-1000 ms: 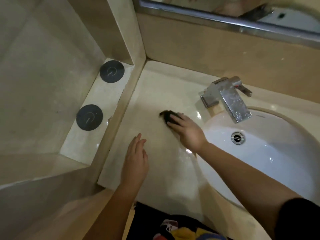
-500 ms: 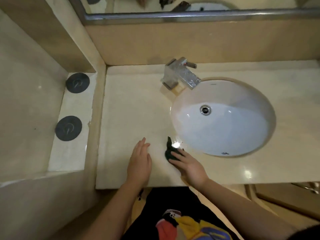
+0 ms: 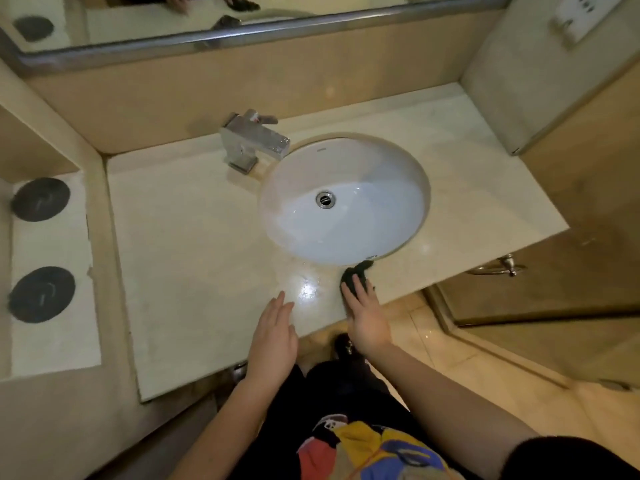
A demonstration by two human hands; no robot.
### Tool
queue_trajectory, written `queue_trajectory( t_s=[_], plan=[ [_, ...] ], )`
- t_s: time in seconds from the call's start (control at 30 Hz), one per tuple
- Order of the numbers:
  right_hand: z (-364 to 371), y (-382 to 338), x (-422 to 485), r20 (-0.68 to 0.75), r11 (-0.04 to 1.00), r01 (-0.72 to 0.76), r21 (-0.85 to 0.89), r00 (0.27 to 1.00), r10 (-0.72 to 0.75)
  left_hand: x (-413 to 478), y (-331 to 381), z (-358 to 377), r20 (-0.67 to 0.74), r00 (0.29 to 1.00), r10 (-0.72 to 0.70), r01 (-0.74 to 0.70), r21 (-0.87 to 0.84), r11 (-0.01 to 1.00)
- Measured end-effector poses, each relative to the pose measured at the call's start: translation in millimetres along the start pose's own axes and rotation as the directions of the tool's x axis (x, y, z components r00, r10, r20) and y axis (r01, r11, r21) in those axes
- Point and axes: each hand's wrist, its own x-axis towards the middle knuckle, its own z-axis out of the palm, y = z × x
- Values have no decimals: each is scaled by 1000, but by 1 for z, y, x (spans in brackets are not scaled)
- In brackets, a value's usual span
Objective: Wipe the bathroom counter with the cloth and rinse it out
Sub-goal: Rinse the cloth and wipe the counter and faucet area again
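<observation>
**Desk-side:** What are the fingers on your right doing?

**Operator:** The fingers (image 3: 358, 288) of my right hand (image 3: 369, 323) are straight and close together; they press flat on the dark cloth (image 3: 356, 271); none of them curls round it.

**Desk-side:** And where does the cloth lie?

**Operator:** It is bunched on the front strip of the desk (image 3: 194, 244), between the front edge and the basin (image 3: 346, 233); its far tip touches the basin's rim; my wrist hangs out past the desk's edge.

**Desk-side:** And the left?

**Operator:** The left hand (image 3: 273, 337) rests palm down near the front edge; its fingers (image 3: 281, 306) are straight and together, holding nothing; it lies near the right hand but apart from it; a wet glare (image 3: 306, 289) shines on the stone between the two.

**Desk-side:** Further out?

**Operator:** The drain (image 3: 325, 198) sits in the middle of the basin; the chrome tap (image 3: 254, 140) stands at the basin's back left; two dark round discs (image 3: 41, 199) (image 3: 41, 294) lie on the lower ledge (image 3: 52, 341) to the left; a mirror (image 3: 138, 19) runs along the back wall.
</observation>
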Motion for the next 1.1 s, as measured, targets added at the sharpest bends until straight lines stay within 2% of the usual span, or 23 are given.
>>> queue_trajectory(
  t_s=[0.07,0.1,0.2,0.27,0.4,0.53,0.6,0.77,0.9,0.97,1.1],
  plan=[
    [11,-16,-3,124,966,257,-20,959,-253,6,5,-1,-8,1000,-3,3,8,1000],
    [13,-21,-4,170,942,335,-23,930,-327,9,7,0,-12,1000,-5,5,12,1000],
    [7,-11,1,231,914,401,-57,896,-378,21,17,6,-10,1000,2,-2,28,1000],
    [-4,12,8,194,931,349,-104,926,-325,31,27,14,12,1000,15,-15,31,999],
    [-45,91,31,58,994,72,-76,996,-68,54,60,37,65,997,40,-43,45,998],
    [-100,192,67,-9,987,-152,-51,988,152,91,109,69,100,991,86,-91,41,995],
    [-127,237,87,-20,978,-205,-47,979,204,114,138,81,128,988,85,-93,58,994],
    [-180,314,150,-27,970,-244,-21,970,243,178,211,97,117,990,76,-87,86,992],
    [-197,317,212,-48,960,-275,-46,961,273,231,250,98,73,997,41,-47,88,995],
    [-193,295,235,-25,976,-210,-61,978,209,248,261,96,33,999,17,-19,82,996],
    [-182,247,268,102,995,71,-68,993,-64,265,270,94,-7,999,-50,51,83,995]
  ],
)
